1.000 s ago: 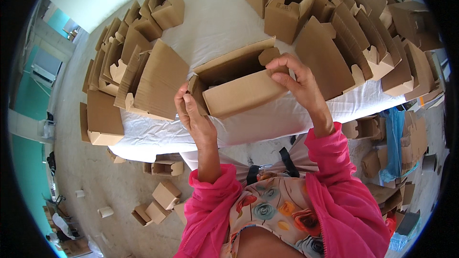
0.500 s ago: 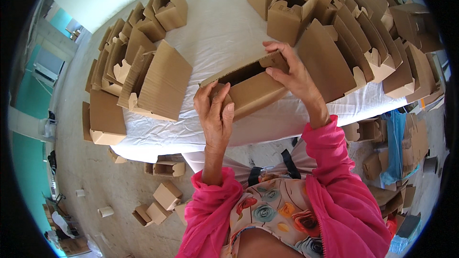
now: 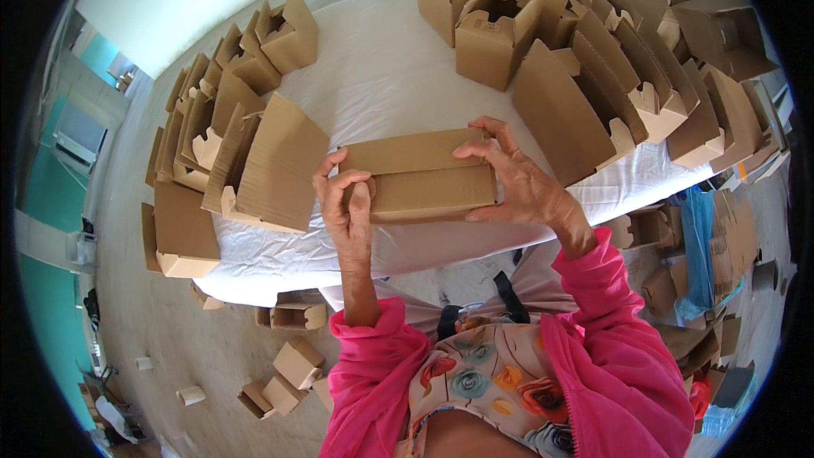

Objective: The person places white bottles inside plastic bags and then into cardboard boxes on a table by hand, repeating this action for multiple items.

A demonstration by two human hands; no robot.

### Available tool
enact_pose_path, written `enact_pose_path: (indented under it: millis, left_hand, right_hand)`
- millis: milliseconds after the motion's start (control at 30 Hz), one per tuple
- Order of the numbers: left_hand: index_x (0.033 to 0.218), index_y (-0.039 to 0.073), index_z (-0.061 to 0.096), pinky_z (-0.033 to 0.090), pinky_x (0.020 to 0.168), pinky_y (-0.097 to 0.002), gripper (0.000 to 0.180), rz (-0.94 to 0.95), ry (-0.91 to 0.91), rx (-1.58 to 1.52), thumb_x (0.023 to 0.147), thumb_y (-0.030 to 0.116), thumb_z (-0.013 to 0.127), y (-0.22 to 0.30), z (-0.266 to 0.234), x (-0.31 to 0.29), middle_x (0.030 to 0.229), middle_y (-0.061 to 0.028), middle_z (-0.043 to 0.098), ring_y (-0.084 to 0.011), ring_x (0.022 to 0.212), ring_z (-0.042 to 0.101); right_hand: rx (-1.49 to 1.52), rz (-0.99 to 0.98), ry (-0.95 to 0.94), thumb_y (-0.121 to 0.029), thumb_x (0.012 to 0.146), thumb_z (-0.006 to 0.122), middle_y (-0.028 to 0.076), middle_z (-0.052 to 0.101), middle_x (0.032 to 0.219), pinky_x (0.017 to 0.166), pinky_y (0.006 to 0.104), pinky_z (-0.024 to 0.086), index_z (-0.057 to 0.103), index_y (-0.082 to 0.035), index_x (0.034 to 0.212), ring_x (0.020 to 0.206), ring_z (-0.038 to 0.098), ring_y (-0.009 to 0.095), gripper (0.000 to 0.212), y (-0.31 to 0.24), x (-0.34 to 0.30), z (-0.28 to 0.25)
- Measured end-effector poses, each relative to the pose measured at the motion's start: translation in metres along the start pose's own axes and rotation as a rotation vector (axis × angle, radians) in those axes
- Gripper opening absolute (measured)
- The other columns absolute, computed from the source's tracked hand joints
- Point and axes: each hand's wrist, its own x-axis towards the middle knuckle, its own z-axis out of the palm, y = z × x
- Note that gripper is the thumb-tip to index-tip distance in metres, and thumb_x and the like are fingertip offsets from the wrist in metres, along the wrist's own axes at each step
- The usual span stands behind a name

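Observation:
A long brown cardboard box (image 3: 434,195) is held level between my two hands, over the near part of the white-covered table. Around its left end my left hand (image 3: 346,199) is curled, with fingertips on the upper side. My right hand (image 3: 524,180) grips the right end, fingers across the top and far corner and thumb low at the near corner. Two flat panels face up, parted by a lengthwise edge, and no dark opening shows. The box's underside is hidden.
Open-topped cardboard boxes (image 3: 280,165) stand in rows on the left of the white cloth (image 3: 365,59), with more boxes (image 3: 555,114) along the right. Small boxes (image 3: 298,361) and a white roll (image 3: 191,395) lie on the floor. Blue plastic (image 3: 697,246) hangs beside stacked cardboard at right.
The box has come lower and a little left, and sits more level. Its dark opening no longer shows; flat panels face up instead. Both hands have stayed at its ends.

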Motion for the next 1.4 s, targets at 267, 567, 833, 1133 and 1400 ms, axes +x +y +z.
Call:
enact_pose_path:
  millis: [267, 567, 833, 1133, 1400]
  left_hand:
    - [0.117, 0.003, 0.051, 0.03, 0.101, -0.0431, 0.03, 0.224, 0.288, 0.284, 0.091, 0.02, 0.053, 0.023, -0.012, -0.006, 0.132, -0.0183, 0.036, -0.0287, 0.123, 0.036]
    - [0.115, 0.004, 0.053, 0.032, 0.097, -0.0476, 0.034, 0.342, 0.364, 0.887, 0.081, 0.002, 0.056, 0.049, -0.055, 0.0, 0.126, -0.0175, 0.044, -0.0339, 0.119, 0.039]
    - [0.129, 0.003, 0.043, 0.035, 0.098, -0.0483, 0.056, 0.131, 0.299, 1.094, 0.077, 0.009, 0.064, 0.028, -0.075, 0.029, 0.125, -0.0202, 0.045, -0.0395, 0.116, 0.043]
    - [0.088, 0.003, 0.058, 0.042, 0.075, -0.0231, 0.015, 0.023, 0.198, 0.223, 0.078, -0.006, 0.064, 0.013, -0.092, 0.028, 0.084, -0.0015, 0.053, -0.0103, 0.081, 0.05]
    - [0.089, 0.003, 0.062, 0.045, 0.071, -0.0271, 0.013, 0.068, -0.074, 0.187, 0.078, -0.003, 0.065, 0.037, -0.049, 0.019, 0.083, -0.0053, 0.057, -0.0154, 0.079, 0.054]
  right_hand:
    - [0.005, 0.002, 0.339, -0.023, 0.064, 0.077, 0.019, 0.042, 0.114, 0.088, 0.0415, 0.044, 0.05, -0.01, 0.116, 0.108, 0.044, 0.037, 0.059, -0.005, 0.045, 0.011]
    - [-0.397, 0.014, 0.837, -0.03, 0.063, 0.076, 0.025, 0.042, 0.108, 0.086, 0.0473, 0.042, 0.049, -0.009, 0.117, 0.104, 0.041, 0.043, 0.064, 0.051, 0.21, 0.01]
    - [-0.792, 0.437, 0.609, -0.034, 0.068, 0.071, 0.026, 0.038, 0.122, 0.087, 0.0516, 0.044, 0.042, -0.009, 0.126, 0.115, 0.038, 0.046, 0.069, 0.12, 0.243, 0.019]
    - [-0.311, -0.34, 0.623, -0.014, 0.079, 0.066, 0.02, 0.052, 0.116, 0.081, 0.0416, 0.047, 0.054, -0.004, 0.113, 0.104, 0.053, 0.034, 0.037, 0.045, 0.19, 0.033]
    - [0.072, -0.301, 0.278, -0.008, 0.08, 0.065, 0.012, 0.061, 0.097, 0.074, 0.0347, 0.048, 0.062, -0.003, 0.099, 0.087, 0.058, 0.029, 0.02, -0.033, 0.094, 0.01]
